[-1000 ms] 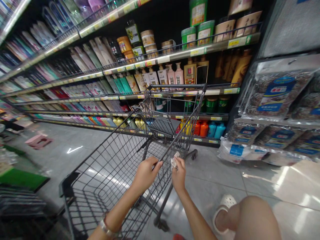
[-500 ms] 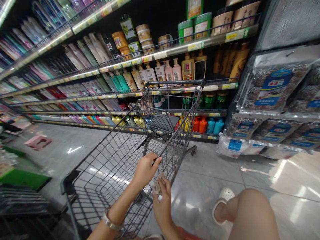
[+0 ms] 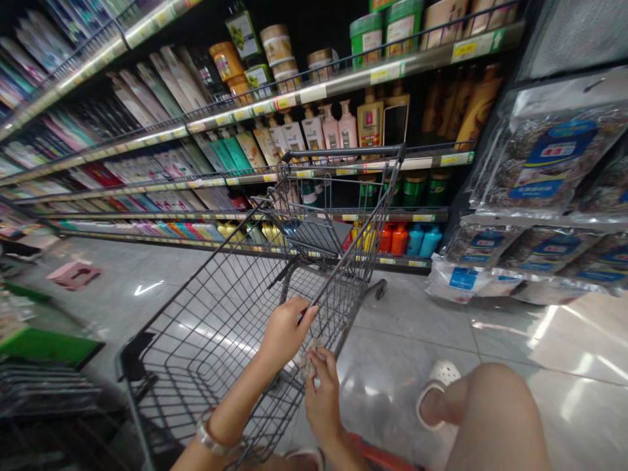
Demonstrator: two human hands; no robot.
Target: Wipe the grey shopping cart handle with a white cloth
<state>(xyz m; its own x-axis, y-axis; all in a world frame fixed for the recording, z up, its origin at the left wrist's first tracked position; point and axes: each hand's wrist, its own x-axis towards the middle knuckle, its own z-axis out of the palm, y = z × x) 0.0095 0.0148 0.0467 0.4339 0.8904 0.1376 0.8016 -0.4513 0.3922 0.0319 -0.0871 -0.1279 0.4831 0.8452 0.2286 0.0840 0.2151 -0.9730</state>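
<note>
A dark grey wire shopping cart [image 3: 206, 261] stands in front of me at a slant, its handle at the far end by the shelves. My left hand [image 3: 288, 330], with a metal-band watch [image 3: 210, 435] on the wrist, reaches over the basket; its fingers curl round the top rail of the right side. Just below it, my right hand [image 3: 324, 389] pinches a crumpled greyish cloth [image 3: 309, 356] against the wires of that same side. Part of the cloth is hidden by the fingers and the wires.
Shelves of bottles and jars [image 3: 294, 134] run along the far side. Packs of metal scourers [image 3: 554, 157] hang at the right. A pink stool [image 3: 74, 275] stands on the tiled floor at the left. My bent knee [image 3: 500, 405] and white clog [image 3: 439, 386] are at lower right.
My right hand and the cloth have shifted slightly along the cart's side wires. My left hand keeps its place on the rail. The view has tilted a little.
</note>
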